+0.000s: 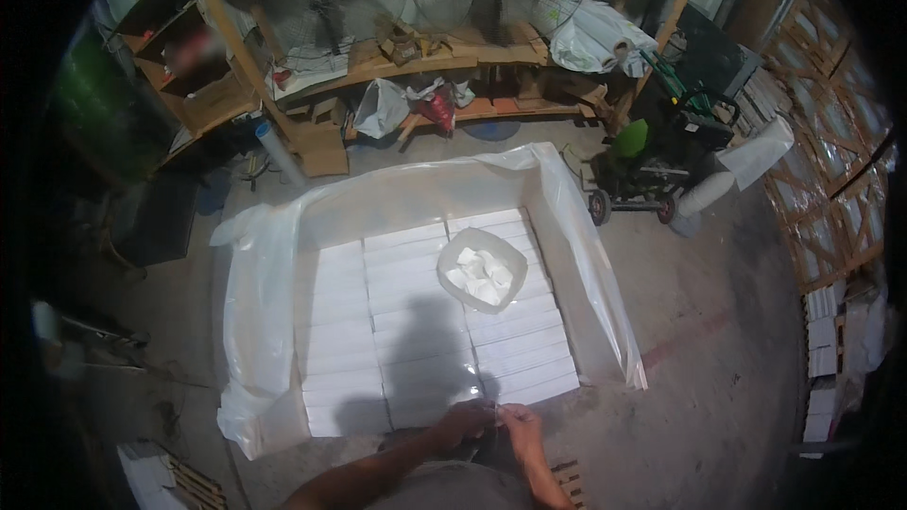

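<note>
— White boxes (430, 331) in flat rows fill the plastic-lined crate (567, 217); their long sides run left to right. Position of the hands?

— Left hand (461, 423) and right hand (521, 425) meet at the crate's near edge, fingers pinched on something too small to identify.

— Surroundings?

— A clear bag (482, 269) of white pieces lies on the boxes at the far right. Wooden shelves (416, 61) stand behind, a green cart (652, 156) to the right. A shadow covers the near rows.

Both hands (493, 423) meet, fingers (501, 413) pinched together.
</note>
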Motion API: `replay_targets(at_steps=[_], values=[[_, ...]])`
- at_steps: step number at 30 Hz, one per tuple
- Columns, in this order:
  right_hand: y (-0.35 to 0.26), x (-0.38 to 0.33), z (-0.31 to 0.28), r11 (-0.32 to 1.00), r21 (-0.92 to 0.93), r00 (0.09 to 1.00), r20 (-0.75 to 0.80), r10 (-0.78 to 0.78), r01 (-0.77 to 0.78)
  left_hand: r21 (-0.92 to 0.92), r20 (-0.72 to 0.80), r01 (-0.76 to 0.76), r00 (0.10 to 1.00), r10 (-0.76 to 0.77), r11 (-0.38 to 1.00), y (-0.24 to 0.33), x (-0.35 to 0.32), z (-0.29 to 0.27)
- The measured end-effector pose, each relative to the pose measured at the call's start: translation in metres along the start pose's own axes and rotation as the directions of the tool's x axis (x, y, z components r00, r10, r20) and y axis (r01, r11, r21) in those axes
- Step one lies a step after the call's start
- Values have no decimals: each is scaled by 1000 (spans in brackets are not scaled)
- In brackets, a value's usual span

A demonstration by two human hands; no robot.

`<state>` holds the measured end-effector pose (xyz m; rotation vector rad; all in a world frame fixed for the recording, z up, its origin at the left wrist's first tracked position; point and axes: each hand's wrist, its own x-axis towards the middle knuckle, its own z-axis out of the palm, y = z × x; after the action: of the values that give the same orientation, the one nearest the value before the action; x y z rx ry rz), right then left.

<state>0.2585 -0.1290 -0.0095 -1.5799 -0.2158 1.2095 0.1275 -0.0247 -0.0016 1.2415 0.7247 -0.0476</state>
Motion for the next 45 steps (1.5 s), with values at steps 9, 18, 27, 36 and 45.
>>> replay_targets(at_steps=[9, 18, 27, 36, 45], values=[[70, 52, -29, 883, 469, 978, -175, 116, -21, 633, -135, -135, 950, 281, 762, -77, 70, 5], [148, 126, -127, 941, 336, 797, -580, 171, 42, 774, -290, -98, 824, 488, 626, -107, 161, -76], [241, 97, -145, 992, 114, 791, -602, 109, -49, 677, -667, 440, 707, 237, 590, -40, 330, -159], [208, 106, -109, 784, -595, 873, -462, -154, -177, 887, 49, -110, 988, 145, 448, -200, 260, -47], [218, 117, -93, 732, -678, 902, -352, -251, -61, 528, 143, 245, 918, -369, 813, -249, 200, 25]])
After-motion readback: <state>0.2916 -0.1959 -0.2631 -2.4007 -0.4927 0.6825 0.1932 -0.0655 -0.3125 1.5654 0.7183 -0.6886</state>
